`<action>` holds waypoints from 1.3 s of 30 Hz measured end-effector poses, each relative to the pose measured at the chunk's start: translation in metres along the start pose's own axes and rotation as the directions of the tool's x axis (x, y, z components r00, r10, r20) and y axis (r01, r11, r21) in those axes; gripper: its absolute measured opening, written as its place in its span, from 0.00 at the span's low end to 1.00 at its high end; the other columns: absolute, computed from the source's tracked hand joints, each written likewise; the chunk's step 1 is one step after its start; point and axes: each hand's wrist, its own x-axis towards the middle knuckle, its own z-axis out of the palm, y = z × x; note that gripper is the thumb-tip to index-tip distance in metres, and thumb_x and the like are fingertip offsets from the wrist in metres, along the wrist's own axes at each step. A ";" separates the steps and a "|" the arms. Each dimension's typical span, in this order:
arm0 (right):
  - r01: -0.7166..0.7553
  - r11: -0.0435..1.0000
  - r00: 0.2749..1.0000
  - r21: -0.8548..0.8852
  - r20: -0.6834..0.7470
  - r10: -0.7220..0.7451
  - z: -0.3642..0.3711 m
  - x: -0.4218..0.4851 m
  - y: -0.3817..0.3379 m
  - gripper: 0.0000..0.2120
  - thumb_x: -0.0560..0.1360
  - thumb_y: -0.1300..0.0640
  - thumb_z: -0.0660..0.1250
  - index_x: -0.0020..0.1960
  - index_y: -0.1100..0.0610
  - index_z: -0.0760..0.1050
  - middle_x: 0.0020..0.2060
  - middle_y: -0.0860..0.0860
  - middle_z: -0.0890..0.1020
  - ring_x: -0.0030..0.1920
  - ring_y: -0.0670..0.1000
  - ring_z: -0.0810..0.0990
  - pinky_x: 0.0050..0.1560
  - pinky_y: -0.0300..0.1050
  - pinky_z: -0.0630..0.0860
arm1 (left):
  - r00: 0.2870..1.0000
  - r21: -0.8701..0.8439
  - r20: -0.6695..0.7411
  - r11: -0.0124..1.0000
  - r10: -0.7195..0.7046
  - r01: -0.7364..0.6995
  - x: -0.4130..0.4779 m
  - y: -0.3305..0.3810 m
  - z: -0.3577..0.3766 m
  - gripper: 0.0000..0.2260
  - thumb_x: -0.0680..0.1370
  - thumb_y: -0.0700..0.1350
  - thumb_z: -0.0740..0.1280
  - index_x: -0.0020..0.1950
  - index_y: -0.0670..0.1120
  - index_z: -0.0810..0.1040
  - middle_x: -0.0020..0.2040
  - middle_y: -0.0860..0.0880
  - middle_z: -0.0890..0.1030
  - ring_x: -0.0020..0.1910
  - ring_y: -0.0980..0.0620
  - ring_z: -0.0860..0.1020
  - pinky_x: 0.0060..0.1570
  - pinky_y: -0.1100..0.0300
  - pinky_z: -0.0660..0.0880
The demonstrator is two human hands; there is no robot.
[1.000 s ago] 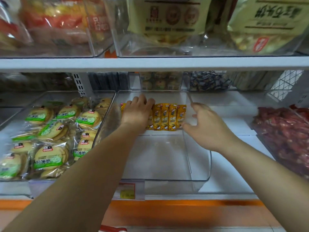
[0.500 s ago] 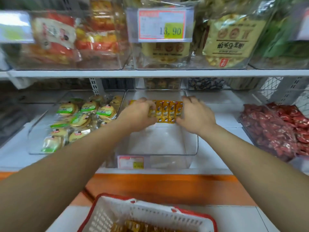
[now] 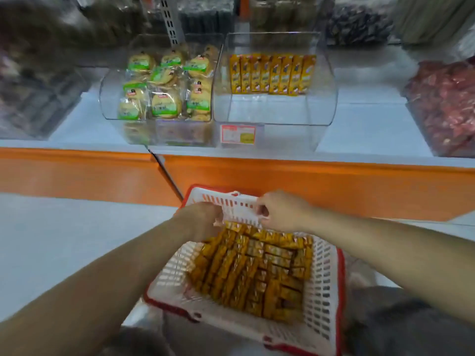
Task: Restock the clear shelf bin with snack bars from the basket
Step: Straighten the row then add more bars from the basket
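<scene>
Hands in basket, going for bars

Left hand (image 3: 203, 222) curls over snack bars (image 3: 257, 265) at the basket (image 3: 323, 291) far end, right hand (image 3: 282, 211) curled by its wall; grip unclear on both. Above, clear shelf bin (image 3: 321, 109) holds one back row (image 3: 272, 73). Risk: slick wrappers slipping from an oversized handful

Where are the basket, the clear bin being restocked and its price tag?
basket (image 3: 322, 291): head view, on its white right wall.
clear bin (image 3: 270, 110): head view, on its bare floor.
price tag (image 3: 238, 134): head view, middle of the label.
</scene>
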 end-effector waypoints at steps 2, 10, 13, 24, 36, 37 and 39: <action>-0.064 0.998 0.993 0.014 0.099 0.062 0.041 0.011 0.014 0.12 0.76 0.51 0.67 0.58 0.53 0.78 0.53 0.53 0.83 0.54 0.56 0.81 0.50 0.48 0.76 | 0.995 -0.036 0.057 0.996 -0.084 0.086 0.015 -0.001 0.030 0.21 0.82 0.53 0.66 0.72 0.45 0.72 0.69 0.43 0.75 0.68 0.43 0.74 0.65 0.52 0.72; -0.261 0.891 0.965 0.372 0.090 0.245 0.190 0.086 0.014 0.31 0.75 0.48 0.70 0.75 0.51 0.66 0.72 0.53 0.70 0.69 0.56 0.72 0.66 0.53 0.73 | 0.921 -0.414 -0.052 0.848 -0.386 0.331 0.080 -0.038 0.129 0.33 0.76 0.54 0.73 0.77 0.48 0.65 0.71 0.42 0.72 0.69 0.39 0.73 0.68 0.44 0.73; -0.371 0.751 0.896 0.546 -0.003 0.445 0.230 0.099 0.003 0.28 0.76 0.48 0.68 0.72 0.51 0.63 0.70 0.53 0.65 0.61 0.57 0.75 0.56 0.54 0.77 | 0.933 -0.460 -0.017 0.832 -0.359 0.312 0.106 -0.054 0.153 0.36 0.75 0.54 0.74 0.79 0.48 0.62 0.75 0.42 0.69 0.71 0.39 0.72 0.68 0.45 0.72; -0.467 0.423 0.751 0.777 0.095 0.654 0.270 0.115 0.008 0.30 0.76 0.40 0.69 0.70 0.56 0.69 0.61 0.55 0.77 0.62 0.57 0.75 0.50 0.44 0.67 | 0.973 -0.521 -0.083 0.842 -0.213 0.140 0.138 -0.059 0.179 0.31 0.75 0.55 0.73 0.77 0.55 0.69 0.72 0.47 0.76 0.68 0.44 0.74 0.65 0.48 0.74; -0.303 0.505 0.751 0.808 -0.124 0.649 0.250 0.082 0.016 0.12 0.76 0.47 0.71 0.57 0.46 0.75 0.38 0.39 0.77 0.36 0.33 0.77 0.27 0.32 0.72 | 0.999 -0.722 0.022 0.691 -0.043 0.046 0.135 -0.075 0.161 0.35 0.72 0.47 0.80 0.76 0.55 0.72 0.72 0.51 0.76 0.67 0.54 0.75 0.62 0.60 0.71; -0.303 0.541 0.769 0.784 -0.134 0.625 0.245 0.080 0.020 0.11 0.76 0.47 0.71 0.57 0.45 0.75 0.36 0.42 0.78 0.34 0.37 0.78 0.25 0.36 0.73 | 0.998 -0.704 0.032 0.708 -0.045 0.054 0.138 -0.076 0.160 0.36 0.70 0.48 0.81 0.76 0.56 0.71 0.72 0.51 0.76 0.67 0.53 0.75 0.63 0.57 0.73; -0.308 0.592 0.799 0.745 -0.136 0.586 0.234 0.078 0.030 0.13 0.75 0.49 0.72 0.58 0.46 0.76 0.36 0.41 0.78 0.32 0.37 0.77 0.24 0.32 0.72 | 0.999 -0.603 0.032 0.796 -0.040 0.051 0.145 -0.074 0.160 0.38 0.68 0.54 0.81 0.76 0.57 0.71 0.69 0.50 0.77 0.65 0.50 0.76 0.63 0.52 0.75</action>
